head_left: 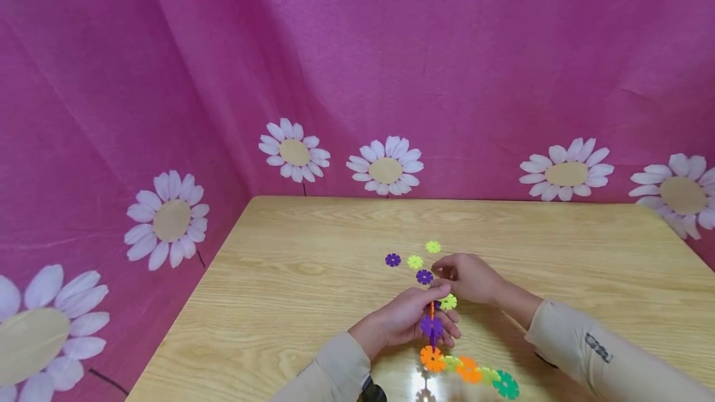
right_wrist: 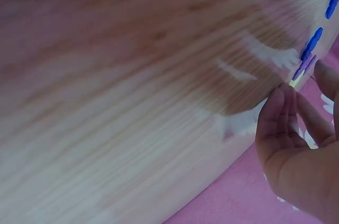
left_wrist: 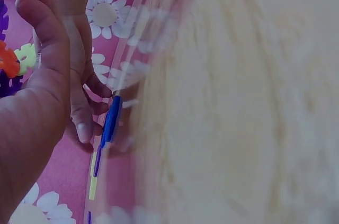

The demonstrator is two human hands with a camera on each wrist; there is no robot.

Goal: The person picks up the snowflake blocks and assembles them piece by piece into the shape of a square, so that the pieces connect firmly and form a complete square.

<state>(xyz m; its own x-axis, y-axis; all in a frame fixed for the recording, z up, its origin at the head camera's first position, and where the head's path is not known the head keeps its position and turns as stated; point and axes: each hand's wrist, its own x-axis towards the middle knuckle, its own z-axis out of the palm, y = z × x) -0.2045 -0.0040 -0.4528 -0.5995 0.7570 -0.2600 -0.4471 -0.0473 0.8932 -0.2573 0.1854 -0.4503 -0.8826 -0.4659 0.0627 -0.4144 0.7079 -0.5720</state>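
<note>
My left hand [head_left: 404,318] holds a chain of interlocking plastic snowflake discs between thumb and fingers. Near the thumb are a yellow-green disc [head_left: 449,301] and a purple disc [head_left: 431,326]; from there the chain hangs to an orange disc [head_left: 432,358] and runs right to a green disc [head_left: 507,384]. Just beyond, my right hand [head_left: 472,278] is low over the table, its fingers bent and thumb apart. Nothing shows between them in the right wrist view. The nearest loose disc is purple [head_left: 424,276]. Part of the chain is hidden by the left hand.
Further loose discs lie on the wooden table [head_left: 279,290]: a purple one [head_left: 393,260] and two yellow-green ones [head_left: 415,262]. A pink curtain [head_left: 475,67] with printed daisies borders the table at the back and left.
</note>
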